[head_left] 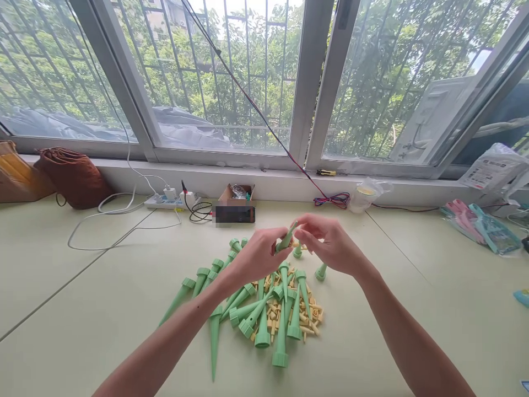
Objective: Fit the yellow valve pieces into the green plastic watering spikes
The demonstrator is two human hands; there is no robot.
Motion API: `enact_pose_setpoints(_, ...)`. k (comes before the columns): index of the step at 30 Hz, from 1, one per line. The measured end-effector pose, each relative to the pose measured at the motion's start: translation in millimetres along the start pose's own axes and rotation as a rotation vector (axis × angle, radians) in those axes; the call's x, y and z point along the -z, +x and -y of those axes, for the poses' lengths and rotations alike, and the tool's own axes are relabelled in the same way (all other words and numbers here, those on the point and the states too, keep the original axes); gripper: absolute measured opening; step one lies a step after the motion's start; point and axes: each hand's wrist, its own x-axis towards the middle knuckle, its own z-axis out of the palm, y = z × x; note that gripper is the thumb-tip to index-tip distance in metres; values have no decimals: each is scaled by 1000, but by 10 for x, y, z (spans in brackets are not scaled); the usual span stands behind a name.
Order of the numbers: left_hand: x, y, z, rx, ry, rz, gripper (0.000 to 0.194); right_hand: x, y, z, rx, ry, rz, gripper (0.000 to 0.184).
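Observation:
My left hand [264,248] is closed round a green plant watering spike [286,238], its narrow tip pointing up and to the right. Close to that tip, my right hand [324,240] has thumb and forefinger curled together; what is between them, if anything, I cannot make out. Beneath both hands lies a heap of small yellow plastic fittings [275,317], with several green spikes [280,344] on top and around it. More green spikes lie in a slanting row at the left, partly behind my left forearm. Another spike [320,272] sits just under my right hand.
Along the back of the table [103,309] are a power strip [155,202] with cables, a small open carton [236,194], a black box [235,214], coiled wire [333,200] and a plastic jar [361,199]. A brown pouch [76,176] stands left; pink and teal packages [481,226] lie right.

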Motion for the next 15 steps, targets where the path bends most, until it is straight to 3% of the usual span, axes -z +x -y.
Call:
enact_pose_setpoints(7, -56, 26, 67, 37, -62, 84, 11, -48, 12, 1, 38, -57, -11, 22)
enact_pose_setpoints(15, -26, 34, 82, 75, -161, 80, 18, 16, 31, -67, 62, -137, -90, 23)
